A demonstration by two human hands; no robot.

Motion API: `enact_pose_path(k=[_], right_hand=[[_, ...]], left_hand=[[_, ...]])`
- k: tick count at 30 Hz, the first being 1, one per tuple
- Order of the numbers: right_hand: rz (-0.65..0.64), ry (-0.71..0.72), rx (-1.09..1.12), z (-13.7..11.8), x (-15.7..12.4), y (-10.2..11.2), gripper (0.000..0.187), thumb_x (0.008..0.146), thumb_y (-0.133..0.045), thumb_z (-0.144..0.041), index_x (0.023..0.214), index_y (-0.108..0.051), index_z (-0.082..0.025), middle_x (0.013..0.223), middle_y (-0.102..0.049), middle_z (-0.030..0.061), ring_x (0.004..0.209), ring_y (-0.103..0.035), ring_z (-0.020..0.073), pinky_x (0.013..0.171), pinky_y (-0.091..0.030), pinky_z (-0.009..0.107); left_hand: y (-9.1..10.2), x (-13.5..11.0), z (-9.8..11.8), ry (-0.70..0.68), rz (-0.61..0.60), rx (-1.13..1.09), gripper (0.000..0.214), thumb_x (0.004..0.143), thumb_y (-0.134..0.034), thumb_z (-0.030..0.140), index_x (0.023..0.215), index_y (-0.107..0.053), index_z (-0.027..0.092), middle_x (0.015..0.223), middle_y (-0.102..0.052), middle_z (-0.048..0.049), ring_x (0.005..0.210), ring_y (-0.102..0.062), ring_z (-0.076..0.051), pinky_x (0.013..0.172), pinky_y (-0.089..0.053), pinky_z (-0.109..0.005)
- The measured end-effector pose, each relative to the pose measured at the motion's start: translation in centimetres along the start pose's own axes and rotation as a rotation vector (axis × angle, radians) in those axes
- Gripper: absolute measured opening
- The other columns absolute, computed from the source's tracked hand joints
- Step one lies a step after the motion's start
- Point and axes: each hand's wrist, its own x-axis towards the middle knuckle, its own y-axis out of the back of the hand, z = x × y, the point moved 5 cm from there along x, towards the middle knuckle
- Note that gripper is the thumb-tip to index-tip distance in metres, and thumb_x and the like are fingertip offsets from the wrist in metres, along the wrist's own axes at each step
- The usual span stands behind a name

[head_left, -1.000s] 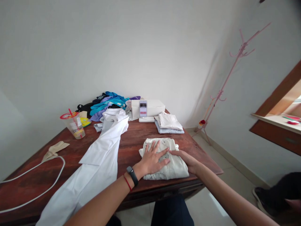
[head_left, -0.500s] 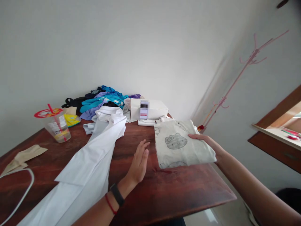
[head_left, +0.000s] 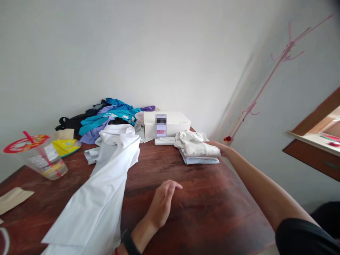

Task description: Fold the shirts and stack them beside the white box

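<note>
Folded cream printed cotton garment (head_left: 195, 144): probably light, floppy; support beneath fold. Right hand (head_left: 222, 148) grip at edge, cannot tell closure; left hand (head_left: 162, 200) grip slack, empty.

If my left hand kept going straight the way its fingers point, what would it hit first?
Probably the folded clothes stack ahead of the left hand; only table between, depth unclear.

Wooden table (head_left: 207, 209), white shirt (head_left: 106, 184), folded stack (head_left: 198, 148), cup (head_left: 44, 161)
</note>
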Motion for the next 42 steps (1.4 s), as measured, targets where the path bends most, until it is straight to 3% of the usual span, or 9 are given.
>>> enact_pose_path(k=[5, 9, 12, 14, 16, 21, 24, 29, 42], right_hand=[[0.145, 0.044, -0.038, 0.5, 0.1, 0.9, 0.028, 0.083, -0.071, -0.038, 0.090, -0.074, -0.011, 0.081, -0.076, 0.0119, 0.070, -0.069, 0.0220, 0.064, -0.055, 0.032], [0.454, 0.185, -0.115, -2.1, -1.4, 3.7, 0.026, 0.083, -0.069, -0.036, 0.095, -0.071, -0.013, 0.086, -0.074, 0.0098, 0.077, -0.066, 0.0210, 0.072, -0.052, 0.033], [0.680, 0.440, -0.181, -4.6, -4.4, 3.7, 0.026, 0.086, -0.064, -0.034, 0.105, -0.070, -0.017, 0.102, -0.073, 0.0095, 0.095, -0.064, 0.0217, 0.086, -0.049, 0.034], [0.746, 0.703, -0.224, -5.8, -7.1, 1.3, 0.026, 0.087, -0.061, -0.037, 0.104, -0.071, -0.019, 0.101, -0.073, 0.0087, 0.096, -0.065, 0.0223, 0.087, -0.049, 0.034], [0.656, 0.858, -0.178, -5.6, -9.4, -3.1, 0.027, 0.091, -0.056, -0.039, 0.102, -0.071, -0.019, 0.089, -0.072, 0.0064, 0.084, -0.066, 0.0209, 0.080, -0.051, 0.033], [0.009, 0.925, -0.308, -2.2, -12.7, -16.9, 0.025, 0.094, -0.054, -0.033, 0.105, -0.072, -0.019, 0.088, -0.074, 0.0061, 0.075, -0.067, 0.0192, 0.071, -0.050, 0.030], [-0.187, 0.940, -0.357, -0.1, -13.9, -20.9, 0.025, 0.096, -0.051, -0.030, 0.101, -0.074, -0.020, 0.093, -0.075, 0.0064, 0.083, -0.068, 0.0196, 0.077, -0.050, 0.029], [-0.359, 0.840, -0.364, 2.3, -13.8, -22.1, 0.026, 0.097, -0.048, -0.027, 0.093, -0.073, -0.020, 0.083, -0.074, 0.0030, 0.073, -0.065, 0.0177, 0.069, -0.047, 0.026], [-0.422, 0.805, -0.310, 2.9, -13.3, -22.0, 0.025, 0.097, -0.048, -0.027, 0.088, -0.070, -0.020, 0.076, -0.069, 0.0008, 0.070, -0.062, 0.0161, 0.067, -0.043, 0.025]], left_hand=[[-0.3, -0.2, 0.2, 0.011, -0.052, -0.026, 0.052, 0.105, -0.031, 0.052, 0.098, -0.074, 0.022, 0.101, -0.073, -0.0066, 0.104, -0.063, -0.024, 0.098, -0.044, -0.034], [-0.1, -0.2, -0.1, 0.036, -0.050, -0.045, 0.055, 0.104, -0.032, 0.054, 0.095, -0.075, 0.021, 0.099, -0.074, -0.0070, 0.098, -0.064, -0.024, 0.092, -0.047, -0.033], [0.1, -0.2, -0.4, 0.061, -0.016, -0.063, 0.058, 0.103, -0.031, 0.057, 0.095, -0.074, 0.019, 0.098, -0.075, -0.0084, 0.093, -0.066, -0.023, 0.085, -0.048, -0.034], [0.2, -0.2, -0.5, 0.084, 0.006, -0.080, 0.060, 0.102, -0.031, 0.060, 0.093, -0.074, 0.018, 0.095, -0.075, -0.0097, 0.088, -0.067, -0.023, 0.079, -0.049, -0.034], [0.3, 0.0, -0.7, 0.115, 0.038, -0.108, 0.064, 0.100, -0.032, 0.064, 0.091, -0.073, 0.016, 0.090, -0.076, -0.0111, 0.081, -0.067, -0.022, 0.073, -0.048, -0.033], [1.3, 0.8, -1.9, 0.194, 0.140, -0.246, 0.070, 0.091, -0.040, 0.076, 0.086, -0.071, 0.013, 0.081, -0.074, -0.0124, 0.067, -0.066, -0.019, 0.060, -0.045, -0.028], [2.3, 1.3, -2.9, 0.281, 0.209, -0.445, 0.067, 0.083, -0.052, 0.078, 0.084, -0.068, 0.013, 0.076, -0.071, -0.0083, 0.060, -0.063, -0.015, 0.054, -0.043, -0.024], [3.4, 1.5, -3.7, 0.366, 0.306, -0.664, 0.048, 0.081, -0.067, 0.061, 0.086, -0.065, 0.013, 0.073, -0.068, -0.0030, 0.058, -0.061, -0.011, 0.053, -0.044, -0.021], [3.1, 1.5, -3.4, 0.338, 0.212, -0.591, 0.034, 0.084, -0.071, 0.045, 0.091, -0.067, 0.012, 0.078, -0.069, -0.0047, 0.062, -0.063, -0.012, 0.059, -0.049, -0.022]])
